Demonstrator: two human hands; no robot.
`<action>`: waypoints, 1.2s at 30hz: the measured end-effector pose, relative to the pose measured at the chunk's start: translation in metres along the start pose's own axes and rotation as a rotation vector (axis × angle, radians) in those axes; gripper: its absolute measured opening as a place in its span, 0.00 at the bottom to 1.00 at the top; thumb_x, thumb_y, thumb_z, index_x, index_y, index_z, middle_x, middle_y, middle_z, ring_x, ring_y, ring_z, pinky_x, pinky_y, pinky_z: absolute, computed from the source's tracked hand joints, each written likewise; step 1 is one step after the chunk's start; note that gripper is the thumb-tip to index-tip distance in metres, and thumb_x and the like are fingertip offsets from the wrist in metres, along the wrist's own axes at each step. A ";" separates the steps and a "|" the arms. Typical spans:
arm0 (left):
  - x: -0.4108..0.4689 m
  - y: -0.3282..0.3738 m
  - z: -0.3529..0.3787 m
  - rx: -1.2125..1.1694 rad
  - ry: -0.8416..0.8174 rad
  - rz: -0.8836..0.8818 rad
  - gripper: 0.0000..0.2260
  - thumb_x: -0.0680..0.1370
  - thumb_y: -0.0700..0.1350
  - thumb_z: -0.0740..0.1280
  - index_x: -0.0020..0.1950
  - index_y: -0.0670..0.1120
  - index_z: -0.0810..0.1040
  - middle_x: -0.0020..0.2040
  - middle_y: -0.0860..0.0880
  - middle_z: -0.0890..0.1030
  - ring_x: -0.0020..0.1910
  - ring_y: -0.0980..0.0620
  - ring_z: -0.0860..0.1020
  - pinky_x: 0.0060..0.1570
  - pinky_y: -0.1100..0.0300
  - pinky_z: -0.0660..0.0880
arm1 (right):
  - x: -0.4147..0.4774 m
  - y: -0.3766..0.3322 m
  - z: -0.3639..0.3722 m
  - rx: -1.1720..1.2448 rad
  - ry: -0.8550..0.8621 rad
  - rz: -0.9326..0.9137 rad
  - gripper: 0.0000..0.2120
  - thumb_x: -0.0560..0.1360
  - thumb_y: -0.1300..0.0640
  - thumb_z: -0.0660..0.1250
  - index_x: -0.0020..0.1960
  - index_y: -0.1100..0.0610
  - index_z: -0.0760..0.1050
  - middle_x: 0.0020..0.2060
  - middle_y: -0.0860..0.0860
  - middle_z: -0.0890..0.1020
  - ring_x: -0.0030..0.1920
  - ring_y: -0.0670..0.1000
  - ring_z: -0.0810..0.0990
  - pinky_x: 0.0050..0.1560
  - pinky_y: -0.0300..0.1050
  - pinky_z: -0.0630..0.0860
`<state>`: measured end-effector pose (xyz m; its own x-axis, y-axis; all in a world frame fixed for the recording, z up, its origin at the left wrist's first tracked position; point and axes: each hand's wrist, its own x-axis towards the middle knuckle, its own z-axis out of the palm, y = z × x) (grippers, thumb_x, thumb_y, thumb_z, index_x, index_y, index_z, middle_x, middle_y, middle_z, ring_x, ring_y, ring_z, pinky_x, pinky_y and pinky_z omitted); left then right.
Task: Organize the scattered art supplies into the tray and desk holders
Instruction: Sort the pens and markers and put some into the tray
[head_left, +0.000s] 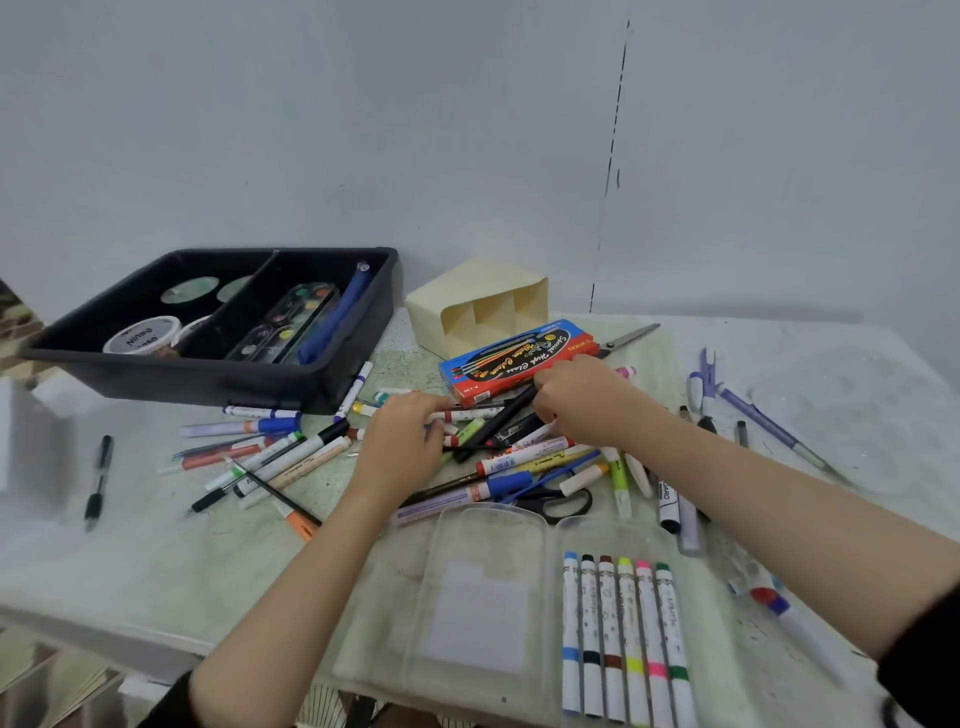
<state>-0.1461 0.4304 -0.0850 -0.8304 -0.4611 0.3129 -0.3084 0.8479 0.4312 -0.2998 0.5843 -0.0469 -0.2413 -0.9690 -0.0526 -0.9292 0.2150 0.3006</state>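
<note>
A heap of markers and pens (519, 452) lies scattered across the middle of the table. My left hand (400, 441) reaches into the heap and its fingers pinch a white marker (467, 415). My right hand (587, 400) curls round a black marker (498, 423) at the heap's top, just below a red and blue brush box (514, 358). A black divided tray (218, 332) at the back left holds paint tubs, a paint palette and a blue pen. A cream desk holder (478, 306) lies on its side behind the box.
An open clear case (545, 613) near the front holds several markers in a row. Black scissors (556, 499) lie beside the heap, and a second pair (628, 335) pokes out behind the box. A black pen (98, 478) lies far left, purple tools (753, 410) far right.
</note>
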 end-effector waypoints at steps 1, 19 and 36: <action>0.007 0.000 0.000 0.021 -0.027 -0.005 0.13 0.77 0.38 0.62 0.57 0.46 0.80 0.54 0.49 0.81 0.56 0.50 0.74 0.55 0.58 0.68 | -0.002 0.001 0.001 0.011 0.004 -0.006 0.07 0.76 0.57 0.63 0.51 0.52 0.79 0.46 0.49 0.77 0.46 0.50 0.74 0.47 0.46 0.74; 0.018 0.008 -0.028 -0.302 -0.314 -0.256 0.10 0.77 0.37 0.66 0.56 0.48 0.75 0.40 0.50 0.79 0.36 0.53 0.77 0.35 0.61 0.75 | -0.076 -0.014 -0.003 0.916 0.405 0.191 0.35 0.75 0.65 0.62 0.74 0.43 0.49 0.28 0.52 0.71 0.25 0.48 0.68 0.27 0.45 0.67; -0.086 0.050 -0.053 -0.730 -0.665 -0.253 0.35 0.72 0.31 0.66 0.65 0.68 0.64 0.48 0.39 0.77 0.41 0.42 0.83 0.42 0.51 0.81 | -0.111 -0.121 -0.003 1.274 0.103 0.326 0.31 0.71 0.54 0.70 0.67 0.43 0.59 0.33 0.48 0.81 0.26 0.42 0.72 0.31 0.35 0.67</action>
<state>-0.0660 0.4985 -0.0457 -0.9385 -0.1773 -0.2964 -0.3366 0.2768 0.9001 -0.1597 0.6656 -0.0745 -0.5329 -0.8441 -0.0597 -0.4575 0.3468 -0.8188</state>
